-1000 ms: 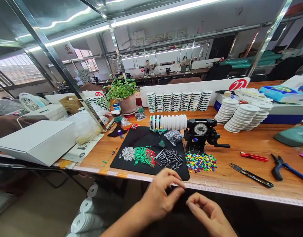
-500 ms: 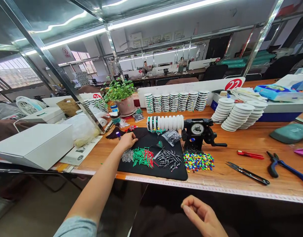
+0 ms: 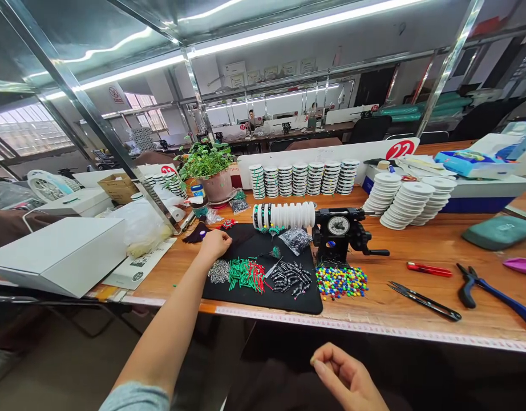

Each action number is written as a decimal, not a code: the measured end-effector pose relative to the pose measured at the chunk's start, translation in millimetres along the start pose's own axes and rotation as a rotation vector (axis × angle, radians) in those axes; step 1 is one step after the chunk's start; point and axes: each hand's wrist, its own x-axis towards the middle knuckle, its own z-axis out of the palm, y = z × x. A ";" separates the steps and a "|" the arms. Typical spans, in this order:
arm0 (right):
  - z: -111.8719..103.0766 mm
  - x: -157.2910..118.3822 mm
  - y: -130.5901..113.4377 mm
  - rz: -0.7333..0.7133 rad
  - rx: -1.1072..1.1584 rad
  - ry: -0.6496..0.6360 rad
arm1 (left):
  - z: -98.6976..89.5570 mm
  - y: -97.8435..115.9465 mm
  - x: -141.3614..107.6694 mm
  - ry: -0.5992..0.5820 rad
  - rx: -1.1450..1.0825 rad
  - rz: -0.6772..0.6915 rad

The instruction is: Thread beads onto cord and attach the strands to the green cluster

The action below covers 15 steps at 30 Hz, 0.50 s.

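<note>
My left hand reaches over the far left of a black mat, fingers pinched together; I cannot make out what is between them. Beside it lies a bundle of dark threads. Nearer me on the mat are piles of small silvery beads, green and red tubes and black tubes. My right hand is held low before the table edge, above my dark lap, with thumb and forefinger touching. Anything in that pinch is too small to see.
A black hand-crank winder carries a row of white spools. Colourful beads lie before it. At right are thread snips, a red cutter and pliers. A metal post rises at left near a white box.
The view has turned slightly, shifting the table a little to the left. My left hand has drawn slightly left over the mat, still pinched. My right hand keeps nearly the same pose.
</note>
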 end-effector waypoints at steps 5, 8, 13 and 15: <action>-6.5 -2.5 4.2 -0.040 -0.070 0.080 | -10.3 3.3 -29.9 0.210 -0.360 -0.002; -11.3 -0.5 -5.1 -0.193 -0.144 0.114 | 4.3 19.9 -83.4 0.118 -0.620 0.035; -6.8 6.0 -31.4 -0.448 -0.161 0.076 | 56.8 58.2 -196.5 -0.548 -1.186 -0.077; -3.6 7.5 -36.7 -0.451 -0.123 0.047 | 74.4 67.5 -224.3 -0.758 -1.378 -0.182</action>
